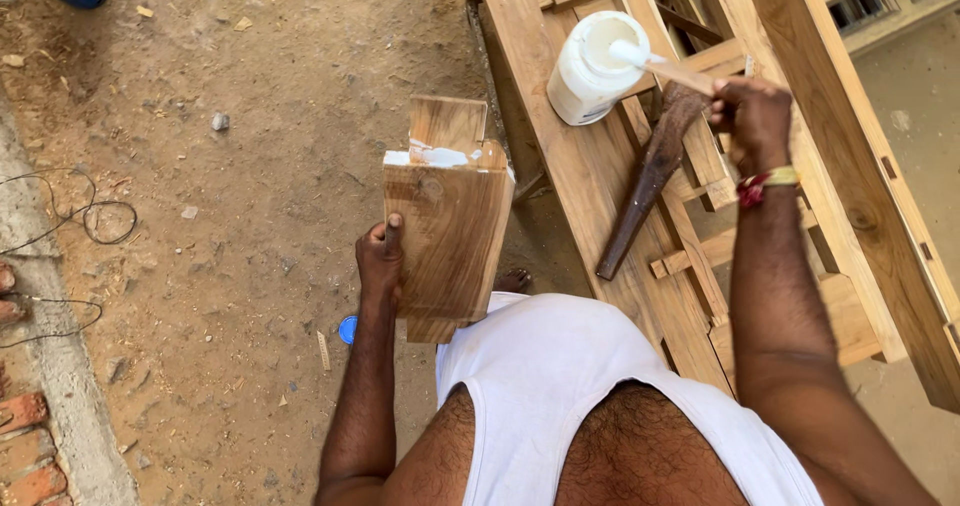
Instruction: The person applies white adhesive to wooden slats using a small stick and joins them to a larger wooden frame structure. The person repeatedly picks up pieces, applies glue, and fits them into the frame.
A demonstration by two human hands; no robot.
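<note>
- A person's left hand [382,258] grips a wooden board [448,234] upright by its edge, its white-smeared notched end turned up and away, apparently to keep the wet glue exposed.
- Just right of that hand, a dark wooden mallet [648,181] lies on the counter [560,146], near the right hand.
- The right hand [752,116], closed on a thin wooden stick [672,68], dips its tip into the open white glue jar [592,71] beyond the board.
</note>
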